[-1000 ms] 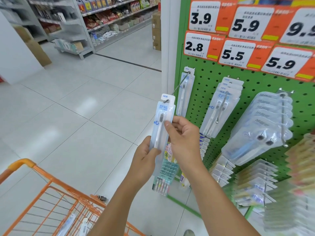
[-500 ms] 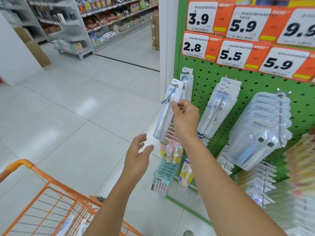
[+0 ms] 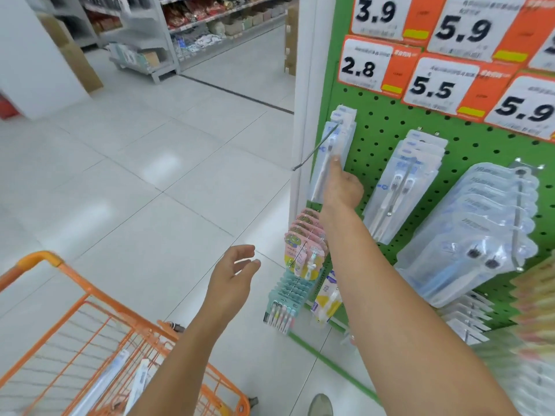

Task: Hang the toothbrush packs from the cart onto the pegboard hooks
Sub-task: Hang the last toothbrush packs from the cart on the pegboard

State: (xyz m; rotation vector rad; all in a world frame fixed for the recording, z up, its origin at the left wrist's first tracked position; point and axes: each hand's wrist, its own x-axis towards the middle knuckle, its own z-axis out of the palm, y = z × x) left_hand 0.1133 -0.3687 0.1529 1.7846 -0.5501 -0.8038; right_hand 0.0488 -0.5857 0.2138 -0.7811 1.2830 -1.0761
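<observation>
1. Toothbrush pack (image 3: pixel 326 163): hangs on the far-left hook (image 3: pixel 315 150) of the green pegboard (image 3: pixel 375 139), pushed back near the board. Looks light: thin clear blister on a card, semi-stiff, prob flexes if squeezed mid-body. Plastic face likely slick.
2. Best hold, in my view: pinch the card top beside the hang hole to thread it, or the lower edges to steady it; avoid crushing the blister.
3. Right hand (image 3: pixel 342 187): index finger straight, tip pressing the pack's face, other fingers folded; not gripping it.
4. Left hand (image 3: pixel 232 274): hangs in the air above the floor, fingers loosely spread, holding nothing, well apart from the right.
5. Counts: 2 hands; on that hook 2 packs at least, exact no. unclear (overlap + blur).
6. Orange cart (image 3: pixel 90 340), near left: 2 packs visible (image 3: pixel 99 382), maybe more out of view.
7. Hook to the right: a stack of similar packs (image 3: pixel 405 181), approx 5.
</observation>
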